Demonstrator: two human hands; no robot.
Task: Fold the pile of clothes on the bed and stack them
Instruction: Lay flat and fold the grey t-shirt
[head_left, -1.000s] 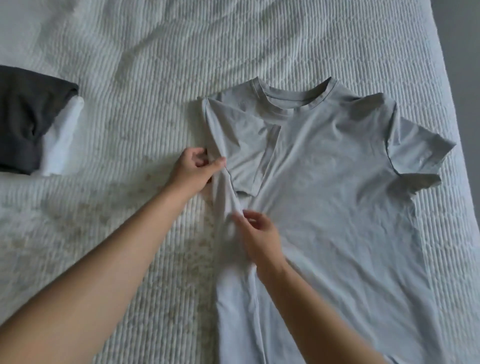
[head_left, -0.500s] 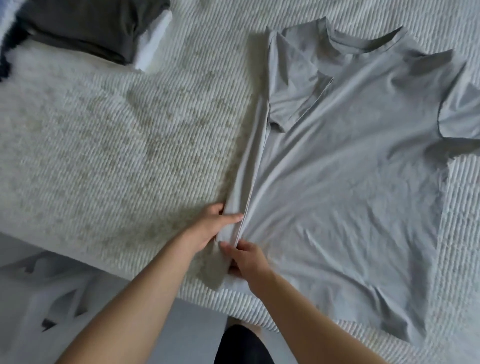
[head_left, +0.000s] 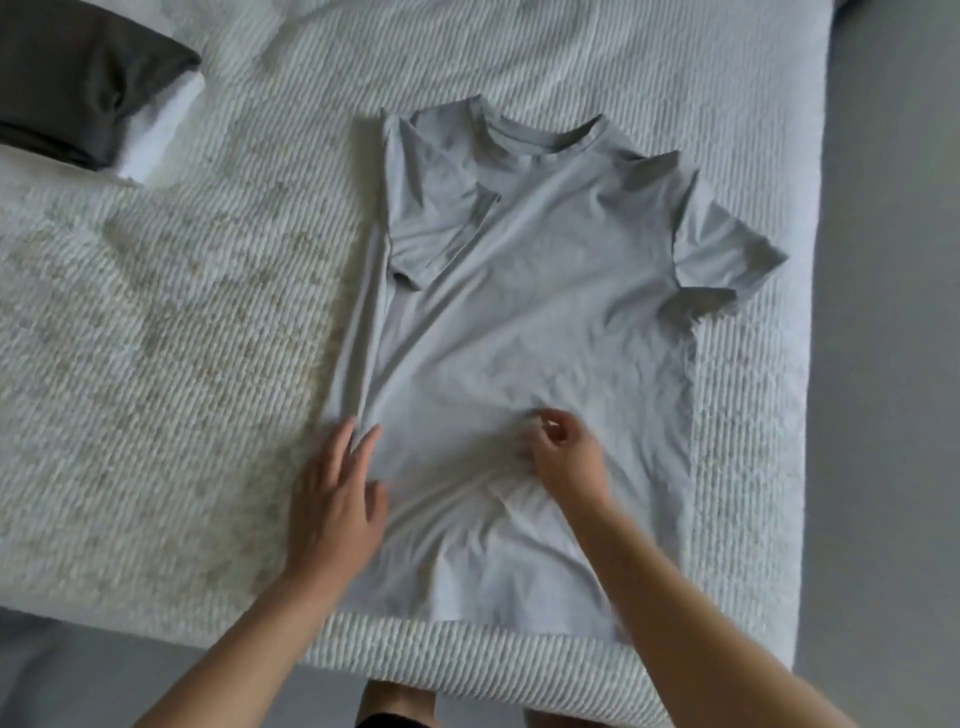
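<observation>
Grey cotton lies flat under us on the white ribbed bed cover (head_left: 156, 338), its hem near the bed's near edge. Our left hand (head_left: 335, 499) rests on the grey T-shirt (head_left: 535, 322) at its folded left edge, fingers straight and spread, pressing the fold flat. Our right hand (head_left: 566, 457) sits just beside it on the lower middle of the shirt, fingers curled and seeming to pinch a gather of cloth, though blur keeps us from being sure. Further up, the left sleeve (head_left: 431, 218) is turned in over the chest, while the right sleeve (head_left: 727, 249) lies out flat, unfolded. At the far left corner sits a folded stack (head_left: 88, 88), dark over white. We judge this shirt about one third folded.
</observation>
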